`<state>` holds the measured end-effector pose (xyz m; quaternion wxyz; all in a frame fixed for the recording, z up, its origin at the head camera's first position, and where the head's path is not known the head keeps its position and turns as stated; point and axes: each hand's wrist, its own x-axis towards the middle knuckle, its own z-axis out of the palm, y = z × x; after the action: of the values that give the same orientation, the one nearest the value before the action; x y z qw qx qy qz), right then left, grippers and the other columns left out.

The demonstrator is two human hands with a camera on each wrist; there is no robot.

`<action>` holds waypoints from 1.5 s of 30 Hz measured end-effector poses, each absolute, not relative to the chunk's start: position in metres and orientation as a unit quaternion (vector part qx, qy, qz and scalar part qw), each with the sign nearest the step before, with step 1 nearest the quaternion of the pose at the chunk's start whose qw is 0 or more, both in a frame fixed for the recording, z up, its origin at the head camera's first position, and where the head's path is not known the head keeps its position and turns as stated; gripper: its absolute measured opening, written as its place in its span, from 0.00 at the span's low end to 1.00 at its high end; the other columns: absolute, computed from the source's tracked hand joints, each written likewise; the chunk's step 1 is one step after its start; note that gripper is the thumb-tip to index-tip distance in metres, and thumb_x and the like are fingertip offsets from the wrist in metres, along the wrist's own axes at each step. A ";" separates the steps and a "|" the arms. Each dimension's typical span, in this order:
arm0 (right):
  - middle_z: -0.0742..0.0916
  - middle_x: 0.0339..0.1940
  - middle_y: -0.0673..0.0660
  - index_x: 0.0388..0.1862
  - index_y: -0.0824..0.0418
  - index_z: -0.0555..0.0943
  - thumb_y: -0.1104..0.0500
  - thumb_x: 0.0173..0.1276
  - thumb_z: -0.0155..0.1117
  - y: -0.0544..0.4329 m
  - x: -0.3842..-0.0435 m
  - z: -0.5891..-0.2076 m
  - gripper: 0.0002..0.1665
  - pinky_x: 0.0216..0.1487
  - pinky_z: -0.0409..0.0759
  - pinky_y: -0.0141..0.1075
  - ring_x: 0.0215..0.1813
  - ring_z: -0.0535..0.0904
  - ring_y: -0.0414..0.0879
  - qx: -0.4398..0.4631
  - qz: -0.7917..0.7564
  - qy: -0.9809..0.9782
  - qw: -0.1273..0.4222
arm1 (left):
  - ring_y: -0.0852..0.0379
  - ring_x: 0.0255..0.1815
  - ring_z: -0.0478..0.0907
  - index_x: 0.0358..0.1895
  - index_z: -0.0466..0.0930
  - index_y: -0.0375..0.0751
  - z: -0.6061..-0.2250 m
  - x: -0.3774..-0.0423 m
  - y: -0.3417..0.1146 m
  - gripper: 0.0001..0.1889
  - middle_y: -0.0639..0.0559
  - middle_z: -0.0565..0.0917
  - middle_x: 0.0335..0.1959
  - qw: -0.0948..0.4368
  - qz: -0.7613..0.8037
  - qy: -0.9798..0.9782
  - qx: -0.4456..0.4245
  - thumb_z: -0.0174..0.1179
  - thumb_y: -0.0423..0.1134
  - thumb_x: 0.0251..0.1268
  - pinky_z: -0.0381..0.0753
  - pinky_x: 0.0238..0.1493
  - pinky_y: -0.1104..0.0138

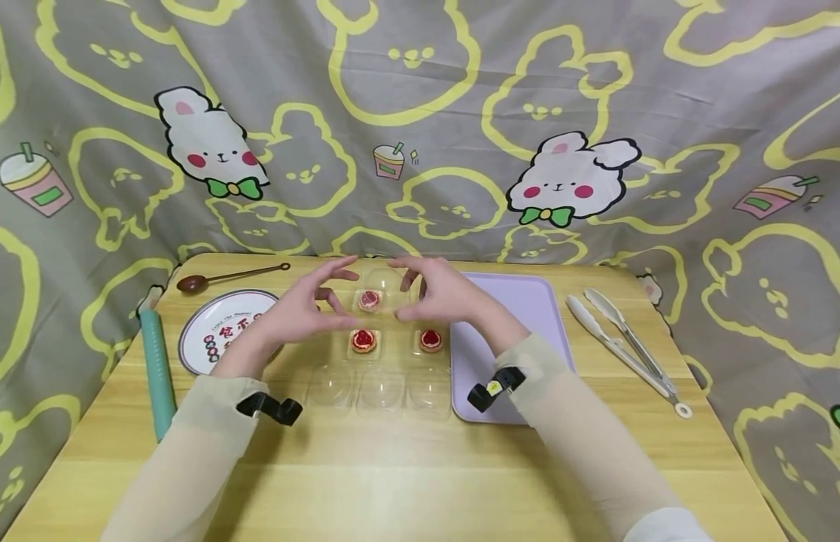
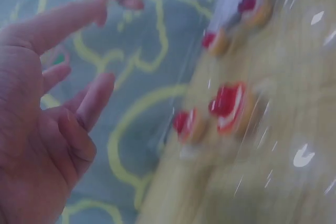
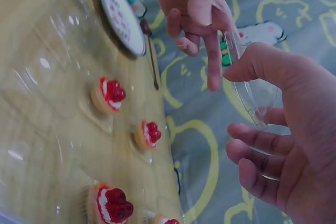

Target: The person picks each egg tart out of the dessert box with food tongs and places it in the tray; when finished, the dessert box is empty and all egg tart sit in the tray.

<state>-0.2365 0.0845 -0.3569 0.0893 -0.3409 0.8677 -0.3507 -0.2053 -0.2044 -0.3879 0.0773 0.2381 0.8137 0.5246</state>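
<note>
Between finger and thumb, my right hand (image 1: 450,293) pinches a small clear plastic lid (image 3: 254,90), raised above the table. My left hand (image 1: 299,305) is beside it with spread, bent fingers and holds nothing; one fingertip comes close to the lid in the right wrist view, and whether it touches I cannot tell. Below are small tarts with red fruit and cream on clear plastic bases: a back-left tart (image 1: 369,301), a front-left tart (image 1: 363,341) and a front-right tart (image 1: 430,341). A further tart (image 3: 168,221) shows at the bottom of the right wrist view, hidden in the head view.
Nearer me stands a row of clear domed lids (image 1: 381,388). Right of them lie a lilac tray (image 1: 521,301) and metal tongs (image 1: 626,346). On the left are a printed plate (image 1: 203,320), a brown spoon (image 1: 193,284) and a teal strip-like object (image 1: 157,369). A patterned curtain (image 1: 420,135) hangs behind.
</note>
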 end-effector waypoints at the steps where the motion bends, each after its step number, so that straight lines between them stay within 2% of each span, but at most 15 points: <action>1: 0.86 0.48 0.57 0.79 0.57 0.72 0.51 0.57 0.78 0.087 -0.232 -0.356 0.49 0.33 0.83 0.40 0.26 0.82 0.46 -0.343 -0.351 0.867 0.088 | 0.45 0.37 0.86 0.85 0.59 0.56 -0.386 -0.201 -0.199 0.55 0.44 0.75 0.71 0.074 0.528 0.809 0.248 0.82 0.31 0.55 0.86 0.35 0.60; 5: 0.85 0.46 0.53 0.78 0.61 0.72 0.51 0.58 0.79 0.096 -0.217 -0.355 0.50 0.29 0.81 0.39 0.27 0.81 0.48 -0.354 -0.371 0.854 0.082 | 0.46 0.33 0.85 0.83 0.63 0.51 -0.383 -0.187 -0.179 0.51 0.47 0.81 0.64 0.053 0.534 0.798 0.273 0.81 0.33 0.58 0.83 0.30 0.61; 11: 0.87 0.42 0.56 0.78 0.65 0.73 0.58 0.61 0.82 0.104 -0.202 -0.365 0.48 0.25 0.79 0.36 0.25 0.82 0.48 -0.351 -0.473 0.803 0.087 | 0.50 0.33 0.85 0.79 0.71 0.49 -0.389 -0.175 -0.167 0.41 0.49 0.85 0.60 0.031 0.525 0.811 0.254 0.79 0.38 0.63 0.77 0.24 0.66; 18: 0.88 0.46 0.58 0.80 0.63 0.70 0.63 0.69 0.77 0.109 -0.191 -0.385 0.43 0.27 0.86 0.48 0.28 0.83 0.61 -0.325 -0.573 0.740 0.139 | 0.48 0.32 0.84 0.81 0.67 0.48 -0.399 -0.171 -0.167 0.40 0.50 0.84 0.61 0.049 0.548 0.795 0.257 0.75 0.35 0.68 0.79 0.25 0.67; 20: 0.87 0.48 0.60 0.81 0.62 0.69 0.64 0.70 0.76 0.110 -0.190 -0.388 0.43 0.28 0.86 0.48 0.30 0.83 0.65 -0.321 -0.581 0.734 0.142 | 0.48 0.32 0.84 0.82 0.66 0.47 -0.399 -0.171 -0.167 0.40 0.49 0.84 0.62 0.052 0.548 0.790 0.268 0.73 0.33 0.69 0.80 0.24 0.67; 25: 0.86 0.49 0.69 0.83 0.63 0.65 0.71 0.69 0.73 0.114 -0.188 -0.395 0.46 0.31 0.85 0.40 0.30 0.85 0.58 -0.335 -0.598 0.715 0.135 | 0.48 0.32 0.85 0.83 0.62 0.46 -0.401 -0.170 -0.167 0.42 0.40 0.82 0.64 0.049 0.540 0.786 0.297 0.72 0.29 0.69 0.85 0.32 0.63; 27: 0.86 0.48 0.70 0.84 0.64 0.63 0.74 0.70 0.70 0.114 -0.188 -0.397 0.46 0.32 0.86 0.43 0.30 0.85 0.58 -0.347 -0.602 0.708 0.125 | 0.47 0.30 0.85 0.84 0.62 0.47 -0.401 -0.169 -0.167 0.43 0.39 0.82 0.64 0.045 0.538 0.786 0.301 0.72 0.29 0.69 0.85 0.32 0.62; 29: 0.87 0.46 0.69 0.84 0.65 0.61 0.75 0.71 0.67 0.114 -0.188 -0.399 0.46 0.31 0.86 0.47 0.29 0.83 0.64 -0.355 -0.603 0.706 0.114 | 0.48 0.28 0.85 0.84 0.61 0.48 -0.402 -0.168 -0.167 0.43 0.41 0.84 0.63 0.038 0.532 0.790 0.303 0.71 0.28 0.69 0.83 0.28 0.64; 32: 0.89 0.46 0.67 0.81 0.68 0.66 0.74 0.75 0.63 0.113 -0.187 -0.402 0.38 0.29 0.85 0.45 0.30 0.80 0.72 -0.350 -0.597 0.715 0.100 | 0.51 0.25 0.84 0.83 0.65 0.48 -0.401 -0.165 -0.166 0.39 0.45 0.87 0.60 0.022 0.521 0.797 0.303 0.68 0.27 0.71 0.75 0.19 0.67; 35: 0.89 0.53 0.66 0.74 0.69 0.77 0.70 0.77 0.64 0.111 -0.184 -0.403 0.27 0.32 0.84 0.39 0.37 0.84 0.70 -0.333 -0.581 0.739 0.078 | 0.56 0.25 0.82 0.77 0.74 0.45 -0.401 -0.163 -0.164 0.31 0.48 0.88 0.60 -0.016 0.504 0.807 0.307 0.66 0.27 0.74 0.71 0.16 0.68; 37: 0.88 0.60 0.63 0.68 0.68 0.82 0.68 0.77 0.64 0.110 -0.182 -0.402 0.22 0.47 0.85 0.39 0.51 0.86 0.64 -0.322 -0.564 0.758 0.060 | 0.55 0.37 0.87 0.72 0.80 0.43 -0.402 -0.162 -0.162 0.24 0.50 0.85 0.64 -0.048 0.494 0.813 0.304 0.65 0.28 0.75 0.81 0.24 0.67; 39: 0.84 0.68 0.61 0.66 0.66 0.84 0.67 0.78 0.64 0.108 -0.181 -0.403 0.20 0.63 0.82 0.44 0.67 0.81 0.57 -0.319 -0.545 0.774 0.040 | 0.52 0.53 0.88 0.68 0.83 0.42 -0.402 -0.161 -0.161 0.20 0.50 0.82 0.69 -0.079 0.488 0.818 0.294 0.65 0.30 0.76 0.88 0.43 0.65; 41: 0.81 0.73 0.59 0.67 0.65 0.83 0.65 0.79 0.64 0.107 -0.181 -0.404 0.21 0.74 0.73 0.48 0.77 0.72 0.52 -0.313 -0.534 0.785 0.030 | 0.49 0.67 0.80 0.66 0.85 0.42 -0.403 -0.160 -0.159 0.19 0.49 0.78 0.72 -0.094 0.489 0.821 0.279 0.66 0.31 0.75 0.83 0.62 0.61; 43: 0.80 0.73 0.62 0.69 0.66 0.82 0.64 0.80 0.63 0.105 -0.181 -0.406 0.21 0.77 0.69 0.46 0.79 0.68 0.53 -0.304 -0.539 0.785 0.031 | 0.48 0.73 0.74 0.64 0.85 0.42 -0.403 -0.159 -0.157 0.18 0.47 0.76 0.72 -0.094 0.495 0.823 0.265 0.66 0.32 0.75 0.76 0.69 0.58; 45: 0.83 0.69 0.63 0.70 0.65 0.80 0.63 0.81 0.62 0.104 -0.180 -0.408 0.22 0.72 0.74 0.43 0.80 0.67 0.53 -0.289 -0.554 0.780 0.041 | 0.48 0.71 0.76 0.63 0.86 0.41 -0.405 -0.158 -0.156 0.17 0.47 0.77 0.71 -0.088 0.502 0.823 0.252 0.67 0.33 0.75 0.81 0.64 0.59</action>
<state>-0.1802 0.1043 -0.4080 0.0411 -0.2885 0.7801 -0.5536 -0.1581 -0.1555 -0.4046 -0.0875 0.2519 0.8229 0.5018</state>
